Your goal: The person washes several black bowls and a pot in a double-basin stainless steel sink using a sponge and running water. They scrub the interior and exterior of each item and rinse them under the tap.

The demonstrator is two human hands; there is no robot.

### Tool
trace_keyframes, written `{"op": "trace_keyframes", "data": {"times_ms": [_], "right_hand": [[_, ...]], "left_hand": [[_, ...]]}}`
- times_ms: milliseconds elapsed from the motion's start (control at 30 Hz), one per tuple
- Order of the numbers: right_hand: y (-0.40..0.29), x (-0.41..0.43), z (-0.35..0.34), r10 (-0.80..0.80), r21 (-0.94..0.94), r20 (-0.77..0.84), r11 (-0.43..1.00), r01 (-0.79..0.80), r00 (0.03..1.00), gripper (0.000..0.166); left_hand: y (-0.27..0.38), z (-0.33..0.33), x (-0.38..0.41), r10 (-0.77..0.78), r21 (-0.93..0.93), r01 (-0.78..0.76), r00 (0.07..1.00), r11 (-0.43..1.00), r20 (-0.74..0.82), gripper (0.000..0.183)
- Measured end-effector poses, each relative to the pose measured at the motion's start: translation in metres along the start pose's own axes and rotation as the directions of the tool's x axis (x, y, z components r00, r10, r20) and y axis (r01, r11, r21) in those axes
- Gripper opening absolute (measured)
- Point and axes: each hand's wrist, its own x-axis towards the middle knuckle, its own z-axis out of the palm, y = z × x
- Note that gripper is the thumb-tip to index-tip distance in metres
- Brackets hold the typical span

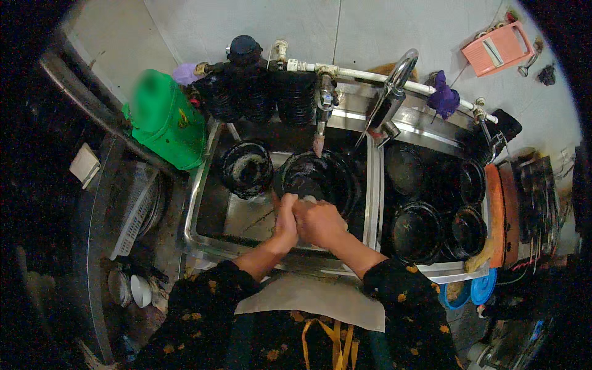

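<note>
My left hand and my right hand are pressed together over the front of the left sink basin. From between them a dark grey item juts out. Its kind is unclear, and my fingers hide most of it. A small pale spot shows beside my right knuckles. Just beyond, a large round black vessel stands in the basin under the tap. Left of it is a smaller black bowl with whitish suds or liquid inside.
Several black bowls sit in the right basin. A curved chrome faucet rises at the divider. Behind the left basin are stacked black bowls; a green plastic container stands at its left. A pink slicer hangs on the wall.
</note>
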Motion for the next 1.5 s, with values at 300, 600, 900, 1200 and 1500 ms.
{"op": "trace_keyframes", "data": {"times_ms": [300, 600, 900, 1200, 1500], "right_hand": [[0.041, -0.023, 0.003, -0.365, 0.277, -0.065, 0.888, 0.368, 0.929, 0.040], [0.060, 0.002, 0.016, -0.412, -0.314, -0.234, 0.889, 0.333, 0.880, 0.024], [0.049, 0.016, 0.033, -0.390, -0.260, -0.001, 0.889, 0.376, 0.921, 0.023], [0.038, 0.008, 0.015, 0.050, 0.316, 0.319, 0.936, -0.156, 0.946, 0.035], [0.020, -0.011, 0.000, -0.227, 0.147, 0.146, 0.967, 0.206, 0.963, 0.058]], "left_hand": [[0.057, -0.007, 0.006, 0.043, 0.422, -0.143, 0.971, 0.895, 0.237, 0.052], [0.042, 0.015, -0.021, -0.101, 0.149, 0.072, 0.975, 0.986, 0.197, 0.055], [0.052, 0.016, -0.017, -0.107, 0.241, 0.042, 0.959, 0.970, 0.262, 0.058], [0.072, 0.032, -0.024, 0.261, 0.248, -0.315, 0.938, 0.916, 0.229, 0.051], [0.082, -0.002, 0.012, -0.121, 0.145, 0.103, 0.985, 0.984, 0.123, 0.076]]}}
